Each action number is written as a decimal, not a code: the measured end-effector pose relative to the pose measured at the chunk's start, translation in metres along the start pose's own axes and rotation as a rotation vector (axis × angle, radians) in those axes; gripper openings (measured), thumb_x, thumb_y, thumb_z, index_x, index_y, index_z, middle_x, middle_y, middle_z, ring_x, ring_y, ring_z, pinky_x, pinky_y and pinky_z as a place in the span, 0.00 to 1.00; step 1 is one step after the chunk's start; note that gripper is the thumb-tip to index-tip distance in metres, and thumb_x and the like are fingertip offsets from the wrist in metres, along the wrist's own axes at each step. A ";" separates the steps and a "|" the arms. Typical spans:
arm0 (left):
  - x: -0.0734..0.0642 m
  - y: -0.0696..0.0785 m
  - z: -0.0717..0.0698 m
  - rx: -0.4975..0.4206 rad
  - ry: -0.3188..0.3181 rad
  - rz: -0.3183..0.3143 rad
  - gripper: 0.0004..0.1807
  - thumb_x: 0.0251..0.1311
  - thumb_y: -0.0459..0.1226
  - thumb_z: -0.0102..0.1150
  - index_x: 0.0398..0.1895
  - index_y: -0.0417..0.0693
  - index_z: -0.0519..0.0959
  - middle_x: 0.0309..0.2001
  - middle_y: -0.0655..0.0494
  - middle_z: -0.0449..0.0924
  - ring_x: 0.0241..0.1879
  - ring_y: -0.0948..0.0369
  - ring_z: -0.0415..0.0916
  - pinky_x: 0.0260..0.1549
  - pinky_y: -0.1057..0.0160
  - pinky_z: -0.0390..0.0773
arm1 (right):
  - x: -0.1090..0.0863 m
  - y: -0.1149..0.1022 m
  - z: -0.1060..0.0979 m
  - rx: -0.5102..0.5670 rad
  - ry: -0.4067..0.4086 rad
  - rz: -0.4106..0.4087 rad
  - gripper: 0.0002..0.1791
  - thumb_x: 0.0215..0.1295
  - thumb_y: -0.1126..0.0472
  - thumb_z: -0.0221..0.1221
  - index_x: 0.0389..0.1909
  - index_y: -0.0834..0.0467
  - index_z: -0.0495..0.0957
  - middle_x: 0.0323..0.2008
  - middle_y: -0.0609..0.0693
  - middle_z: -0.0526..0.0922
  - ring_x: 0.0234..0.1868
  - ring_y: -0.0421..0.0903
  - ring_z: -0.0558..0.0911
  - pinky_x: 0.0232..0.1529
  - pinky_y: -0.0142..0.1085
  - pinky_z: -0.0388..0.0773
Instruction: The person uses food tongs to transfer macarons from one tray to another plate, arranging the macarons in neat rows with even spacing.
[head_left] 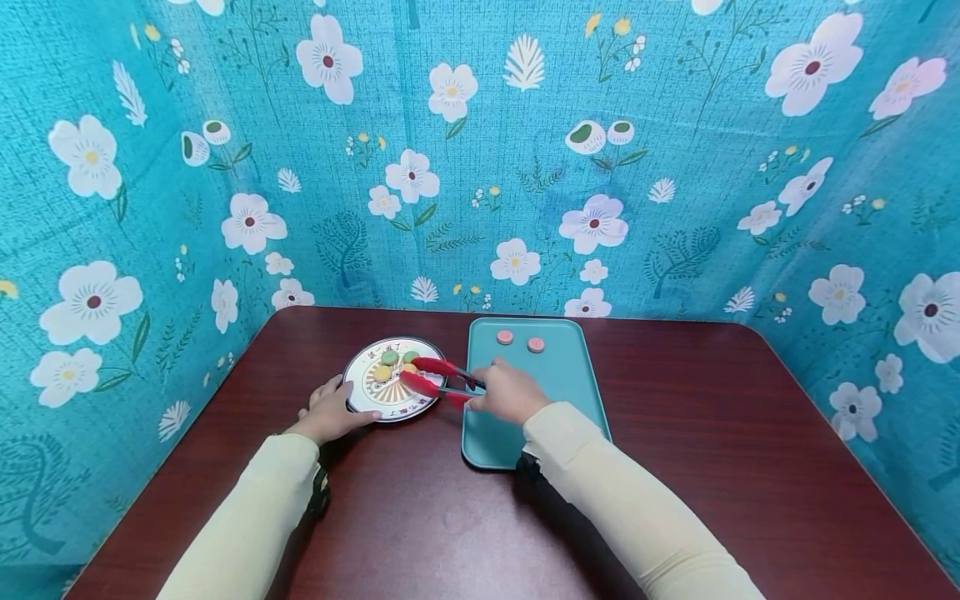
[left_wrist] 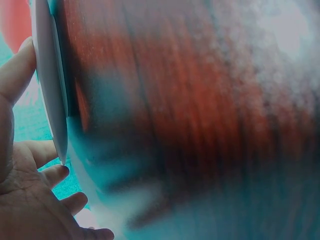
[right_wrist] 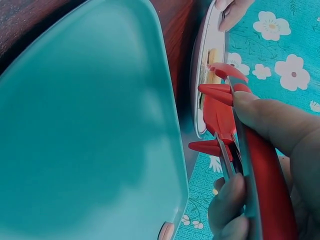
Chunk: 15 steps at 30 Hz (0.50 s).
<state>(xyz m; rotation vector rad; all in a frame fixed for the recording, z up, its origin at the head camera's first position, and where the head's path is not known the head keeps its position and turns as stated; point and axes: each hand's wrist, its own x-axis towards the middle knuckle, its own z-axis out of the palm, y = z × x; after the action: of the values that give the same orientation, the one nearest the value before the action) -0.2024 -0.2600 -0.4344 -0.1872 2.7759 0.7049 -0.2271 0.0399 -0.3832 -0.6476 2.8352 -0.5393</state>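
Note:
My left hand [head_left: 330, 412] holds the rim of a round white plate [head_left: 356, 371], the thumb along its near edge and the fingers at its left side. On the plate lie two green macaron-like discs [head_left: 389, 357] and two yellow ones [head_left: 382, 373]. Red-tipped tongs [head_left: 433, 365] are gripped in my right hand [head_left: 512, 393]. Their spread tips reach over the plate's right part, either side of one yellow disc [head_left: 408, 367]; whether they touch it I cannot tell. In the left wrist view the plate [left_wrist: 47, 75] appears edge-on.
A teal rectangular tray [head_left: 555, 408] lies right of the plate, under my right hand. Two pink discs [head_left: 505, 337] sit at its far end. The dark brown table [head_left: 705, 400] is backed by a blue floral cloth [head_left: 480, 167].

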 end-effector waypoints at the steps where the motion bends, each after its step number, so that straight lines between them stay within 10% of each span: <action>1: 0.000 0.000 0.000 -0.002 -0.001 -0.001 0.58 0.51 0.62 0.63 0.73 0.31 0.51 0.71 0.30 0.42 0.67 0.34 0.40 0.60 0.28 0.48 | 0.000 0.000 0.000 0.000 -0.003 0.003 0.31 0.56 0.49 0.69 0.61 0.54 0.76 0.40 0.53 0.74 0.34 0.45 0.72 0.28 0.36 0.72; 15: -0.001 0.000 -0.001 -0.009 0.000 0.001 0.58 0.52 0.61 0.63 0.73 0.31 0.51 0.71 0.30 0.43 0.68 0.34 0.40 0.60 0.29 0.48 | 0.004 -0.003 0.003 -0.014 -0.018 0.028 0.30 0.56 0.49 0.69 0.60 0.53 0.78 0.40 0.52 0.73 0.35 0.45 0.73 0.29 0.36 0.73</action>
<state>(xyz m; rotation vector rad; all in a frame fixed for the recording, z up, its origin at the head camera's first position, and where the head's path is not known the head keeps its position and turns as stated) -0.2016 -0.2601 -0.4330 -0.1878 2.7735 0.7180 -0.2291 0.0345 -0.3853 -0.6103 2.8294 -0.5072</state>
